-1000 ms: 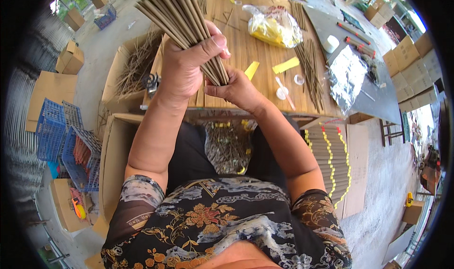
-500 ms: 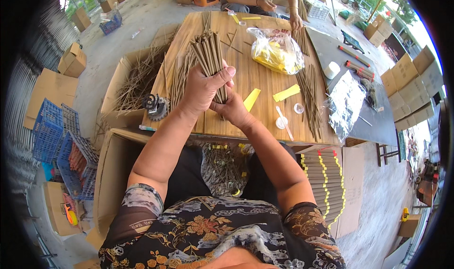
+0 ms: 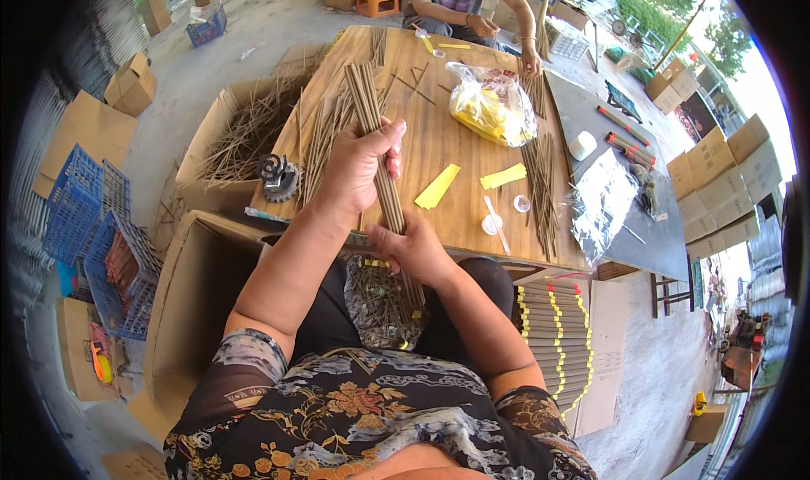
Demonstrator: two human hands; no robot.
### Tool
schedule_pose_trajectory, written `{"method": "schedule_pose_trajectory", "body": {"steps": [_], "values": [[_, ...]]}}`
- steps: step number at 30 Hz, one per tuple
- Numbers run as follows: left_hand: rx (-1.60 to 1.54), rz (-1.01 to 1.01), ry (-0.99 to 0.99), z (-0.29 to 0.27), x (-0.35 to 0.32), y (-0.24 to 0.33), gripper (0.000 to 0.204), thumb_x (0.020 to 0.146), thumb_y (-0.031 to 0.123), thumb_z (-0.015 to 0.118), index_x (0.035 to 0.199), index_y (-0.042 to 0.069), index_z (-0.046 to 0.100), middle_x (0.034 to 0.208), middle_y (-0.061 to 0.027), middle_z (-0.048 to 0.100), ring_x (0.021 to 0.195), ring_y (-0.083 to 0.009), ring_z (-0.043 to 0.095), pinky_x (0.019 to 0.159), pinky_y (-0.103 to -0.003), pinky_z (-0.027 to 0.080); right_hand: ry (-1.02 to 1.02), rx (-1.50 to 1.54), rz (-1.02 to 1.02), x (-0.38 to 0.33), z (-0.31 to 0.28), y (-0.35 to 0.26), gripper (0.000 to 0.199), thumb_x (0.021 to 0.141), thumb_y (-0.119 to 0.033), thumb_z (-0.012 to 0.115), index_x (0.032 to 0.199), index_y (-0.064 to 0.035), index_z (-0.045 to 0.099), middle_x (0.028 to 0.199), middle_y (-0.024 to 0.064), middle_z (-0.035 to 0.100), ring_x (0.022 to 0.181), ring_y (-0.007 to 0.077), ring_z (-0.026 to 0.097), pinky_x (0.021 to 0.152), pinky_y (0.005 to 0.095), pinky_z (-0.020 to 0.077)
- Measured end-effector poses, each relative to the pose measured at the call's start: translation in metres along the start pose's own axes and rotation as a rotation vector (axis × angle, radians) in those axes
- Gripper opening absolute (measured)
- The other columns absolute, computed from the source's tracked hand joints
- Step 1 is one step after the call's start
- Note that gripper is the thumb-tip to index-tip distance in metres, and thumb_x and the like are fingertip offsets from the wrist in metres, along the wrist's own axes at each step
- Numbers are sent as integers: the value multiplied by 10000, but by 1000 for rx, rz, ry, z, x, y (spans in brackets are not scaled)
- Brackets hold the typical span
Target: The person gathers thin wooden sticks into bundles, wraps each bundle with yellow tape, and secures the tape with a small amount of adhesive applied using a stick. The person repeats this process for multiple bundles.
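Note:
A long bundle of thin brown incense sticks (image 3: 364, 92) slants from above the table down over its near edge toward my lap. My left hand (image 3: 356, 166) is wrapped round its upper middle, thumb across the front. Lower down, my right hand (image 3: 419, 250) is closed round the bundle at the table's edge. Loose incense sticks (image 3: 325, 142) lie on the table to the left of my left hand. Yellow paper strips (image 3: 437, 186) rest on the wood right of the bundle, with another stack of yellow strips (image 3: 504, 176) beyond them.
The wooden table (image 3: 472, 214) also bears a plastic bag of yellow paper (image 3: 494, 109), a small lidded tub (image 3: 492, 224) and a dark metal tape holder (image 3: 278, 179). Cardboard boxes (image 3: 198, 252) flank my left. Banded bundles (image 3: 553, 337) lie low on the right. A person (image 3: 460, 3) sits opposite.
The bundle has swung from short-looking and end-on to a lengthwise slant. My right hand has slid down and nearer along it, apart from my left hand. The view has shifted slightly.

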State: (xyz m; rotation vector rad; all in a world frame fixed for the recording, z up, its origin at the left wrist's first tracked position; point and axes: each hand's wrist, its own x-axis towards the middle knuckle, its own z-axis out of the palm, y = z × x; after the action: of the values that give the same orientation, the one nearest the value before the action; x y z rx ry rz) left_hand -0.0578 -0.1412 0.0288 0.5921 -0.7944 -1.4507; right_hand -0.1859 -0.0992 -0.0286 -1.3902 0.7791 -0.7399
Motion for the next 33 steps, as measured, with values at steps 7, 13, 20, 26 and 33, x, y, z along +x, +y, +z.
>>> {"method": "schedule_pose_trajectory", "body": {"steps": [7, 13, 20, 26, 33], "values": [[-233, -187, -262, 3, -15, 11, 225, 816, 232, 612, 695, 112, 465, 575, 31, 463, 463, -69, 435, 431, -211, 368, -346, 580, 227, -27, 1, -19, 237, 859, -254, 556, 781, -47, 472, 527, -11, 447, 396, 85, 412, 367, 223, 325], [48, 2, 184, 12, -19, 0, 245, 804, 270, 628, 683, 122, 474, 538, 34, 442, 422, -70, 408, 413, -212, 352, 69, -166, 4, -17, 8, 1, 225, 856, -232, 563, 775, -55, 449, 526, -16, 439, 400, 69, 406, 362, 222, 324], [-51, -62, 185, 1, -19, -3, 231, 828, 267, 597, 700, 122, 470, 513, 40, 405, 413, -68, 381, 409, -207, 334, 24, -116, 110, -24, 11, -4, 236, 846, -230, 565, 732, -60, 447, 522, -14, 434, 395, 89, 430, 366, 219, 335], [-288, -203, -43, -11, -17, -2, 242, 830, 262, 594, 681, 122, 464, 508, 40, 413, 402, -68, 382, 392, -210, 332, -171, 355, 301, -28, 13, -18, 200, 843, -206, 560, 744, -64, 459, 523, -8, 433, 413, 96, 443, 371, 225, 360], [-43, -25, 330, -23, -7, -9, 269, 824, 254, 601, 637, 124, 459, 511, 41, 404, 413, -64, 372, 393, -214, 318, 56, -311, 123, -7, 18, -4, 205, 852, -195, 558, 760, -47, 447, 541, -13, 440, 442, 64, 444, 381, 221, 352]]}}
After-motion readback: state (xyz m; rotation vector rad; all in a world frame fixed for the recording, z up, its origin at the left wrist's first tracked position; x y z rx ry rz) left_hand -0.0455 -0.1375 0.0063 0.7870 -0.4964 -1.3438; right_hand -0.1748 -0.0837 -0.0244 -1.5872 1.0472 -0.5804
